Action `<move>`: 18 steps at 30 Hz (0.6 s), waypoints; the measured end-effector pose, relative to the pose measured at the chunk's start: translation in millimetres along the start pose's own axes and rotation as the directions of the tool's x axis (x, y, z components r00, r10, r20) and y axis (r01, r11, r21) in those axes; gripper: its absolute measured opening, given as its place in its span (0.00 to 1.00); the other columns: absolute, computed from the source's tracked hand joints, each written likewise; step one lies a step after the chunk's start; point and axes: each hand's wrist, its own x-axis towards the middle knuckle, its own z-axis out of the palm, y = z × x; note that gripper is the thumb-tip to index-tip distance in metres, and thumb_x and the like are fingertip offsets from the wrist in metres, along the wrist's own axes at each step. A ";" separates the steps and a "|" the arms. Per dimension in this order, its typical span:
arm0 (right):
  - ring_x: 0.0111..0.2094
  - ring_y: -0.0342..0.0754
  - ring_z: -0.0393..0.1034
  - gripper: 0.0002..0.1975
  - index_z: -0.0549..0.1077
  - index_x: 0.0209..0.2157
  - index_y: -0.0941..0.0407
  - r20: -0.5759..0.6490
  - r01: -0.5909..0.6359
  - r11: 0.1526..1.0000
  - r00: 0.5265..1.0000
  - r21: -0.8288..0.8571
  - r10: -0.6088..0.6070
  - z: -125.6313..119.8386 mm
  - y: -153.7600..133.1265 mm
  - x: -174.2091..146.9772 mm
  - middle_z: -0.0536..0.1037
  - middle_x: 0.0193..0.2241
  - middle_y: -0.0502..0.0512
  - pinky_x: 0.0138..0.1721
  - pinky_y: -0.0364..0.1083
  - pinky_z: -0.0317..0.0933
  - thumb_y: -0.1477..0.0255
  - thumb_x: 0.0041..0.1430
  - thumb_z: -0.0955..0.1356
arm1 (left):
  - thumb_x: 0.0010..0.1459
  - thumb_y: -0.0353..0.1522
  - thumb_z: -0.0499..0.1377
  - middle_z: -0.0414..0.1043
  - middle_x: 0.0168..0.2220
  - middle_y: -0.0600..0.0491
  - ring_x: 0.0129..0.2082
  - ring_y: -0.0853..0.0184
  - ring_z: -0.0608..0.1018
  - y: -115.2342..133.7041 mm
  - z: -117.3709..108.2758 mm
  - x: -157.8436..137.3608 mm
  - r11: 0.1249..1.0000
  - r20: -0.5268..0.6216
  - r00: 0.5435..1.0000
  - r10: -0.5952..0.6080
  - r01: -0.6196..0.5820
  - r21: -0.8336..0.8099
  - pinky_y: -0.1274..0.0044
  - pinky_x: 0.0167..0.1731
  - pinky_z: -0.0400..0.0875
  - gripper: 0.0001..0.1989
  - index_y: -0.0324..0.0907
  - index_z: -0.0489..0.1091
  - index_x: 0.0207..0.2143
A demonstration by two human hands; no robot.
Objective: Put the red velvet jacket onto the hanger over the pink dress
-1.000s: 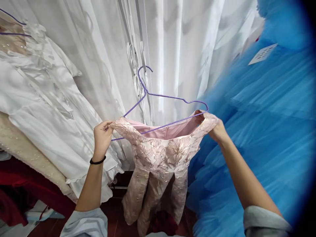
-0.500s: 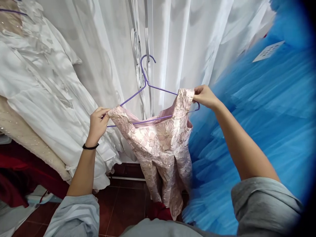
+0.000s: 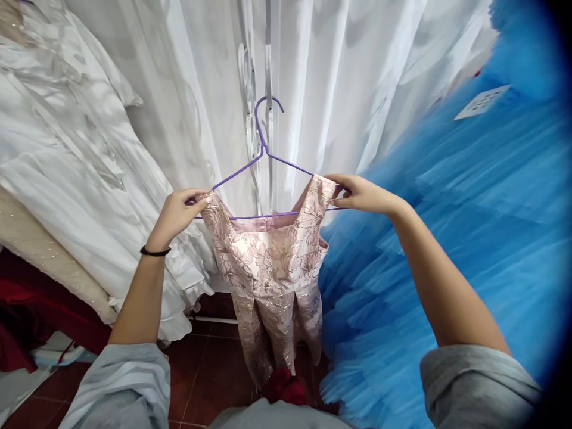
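A pink dress (image 3: 268, 256) with a shiny floral pattern hangs by its shoulder straps on a purple hanger (image 3: 261, 143). My left hand (image 3: 176, 215) pinches the dress's left strap near that end of the hanger. On the other side my right hand (image 3: 357, 193) is closed on the right strap, with the hanger's arm passing behind the fingers. The hanger's hook points up, in front of a white curtain, close to some hanging white straps (image 3: 248, 89); whether it touches them I cannot tell. The skirt falls down over the floor.
White dresses (image 3: 75, 155) hang along the left, beside a cream sparkly garment (image 3: 53, 256) and dark red cloth (image 3: 53, 298). A large blue tulle dress (image 3: 469, 208) with a white tag (image 3: 482, 102) fills the right. Behind is a white curtain (image 3: 348, 71); below, a red tiled floor (image 3: 218, 369).
The dress has shifted slightly left and its right strap sits lower and further inward on the hanger. My right hand has moved down and left with it; my left hand still pinches its strap.
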 end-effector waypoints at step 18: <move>0.31 0.49 0.74 0.13 0.81 0.34 0.55 -0.582 -0.021 0.960 0.791 0.280 0.187 51.4 10.4 -5.8 0.82 0.31 0.54 0.33 0.47 0.67 0.61 0.52 0.71 | 0.53 0.41 0.63 0.80 0.33 0.50 0.32 0.67 0.76 -1.4 35.0 18.3 0.980 -0.367 0.929 0.034 -0.102 -0.168 0.77 0.35 0.68 0.14 0.39 0.80 0.33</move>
